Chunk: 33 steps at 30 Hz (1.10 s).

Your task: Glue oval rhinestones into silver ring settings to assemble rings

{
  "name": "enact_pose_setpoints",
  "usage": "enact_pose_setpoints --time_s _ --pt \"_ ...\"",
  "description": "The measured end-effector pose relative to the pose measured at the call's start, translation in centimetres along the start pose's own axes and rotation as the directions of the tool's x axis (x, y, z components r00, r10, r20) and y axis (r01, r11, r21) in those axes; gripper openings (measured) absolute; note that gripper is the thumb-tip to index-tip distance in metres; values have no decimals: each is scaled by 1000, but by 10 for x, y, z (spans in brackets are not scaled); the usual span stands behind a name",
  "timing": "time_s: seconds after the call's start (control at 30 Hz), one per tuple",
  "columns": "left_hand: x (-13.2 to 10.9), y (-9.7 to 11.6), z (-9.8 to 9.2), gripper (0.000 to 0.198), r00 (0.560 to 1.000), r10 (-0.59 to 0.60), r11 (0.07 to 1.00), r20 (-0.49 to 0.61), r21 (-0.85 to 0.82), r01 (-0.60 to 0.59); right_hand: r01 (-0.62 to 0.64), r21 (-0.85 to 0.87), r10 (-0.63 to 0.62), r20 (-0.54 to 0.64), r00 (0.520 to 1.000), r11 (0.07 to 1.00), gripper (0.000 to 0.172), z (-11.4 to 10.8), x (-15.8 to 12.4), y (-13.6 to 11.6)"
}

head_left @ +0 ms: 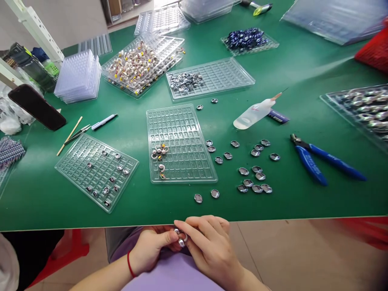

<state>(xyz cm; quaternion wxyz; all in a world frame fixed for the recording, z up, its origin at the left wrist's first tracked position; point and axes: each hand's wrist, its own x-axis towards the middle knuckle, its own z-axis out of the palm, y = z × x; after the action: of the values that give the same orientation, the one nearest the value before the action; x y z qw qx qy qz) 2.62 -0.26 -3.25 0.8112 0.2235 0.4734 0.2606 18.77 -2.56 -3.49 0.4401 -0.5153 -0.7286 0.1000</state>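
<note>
The small silvery piece (181, 243) sits between both hands, just off the near edge of the surface (169, 204) — the left grip (151, 247) pinches it, thumb against its side. The right grip (209, 243) arches over it, fingers bent; its thumb is hidden, so I cannot tell its closure.

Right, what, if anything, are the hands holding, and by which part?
A small, shiny silver, metallic-looking piece with a pale curved band, held at its left side by the left hand, near the band by the right hand; contact is partly hidden.
</note>
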Motion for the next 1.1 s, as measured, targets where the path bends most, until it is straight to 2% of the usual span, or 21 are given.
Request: enact_pose_setpoints --time_s 0.27,0.6,0.83,1.0,1.1 --pt "-6 3 -1 38 997 -66 996 44 56 64 13 92 -20 74 997 996 17 -2 0 -2" --pt "-8 7 2 43 995 -95 991 44 95 90 -4 176 2 14 1000 984 23 -1 -10 0" --pt "-11 8 5 42 1000 -25 993 6 119 24 -120 338 131 -10 991 933 21 -8 -9 -2" --pt "-9 5 2 37 999 43 979 -17 199 -39 -247 504 286 0 958 828 14 -18 -3 -3" --pt "-9 5 0 34 996 92 960 23 263 -95 -295 607 366 8 930 738 17 -19 -2 -1"
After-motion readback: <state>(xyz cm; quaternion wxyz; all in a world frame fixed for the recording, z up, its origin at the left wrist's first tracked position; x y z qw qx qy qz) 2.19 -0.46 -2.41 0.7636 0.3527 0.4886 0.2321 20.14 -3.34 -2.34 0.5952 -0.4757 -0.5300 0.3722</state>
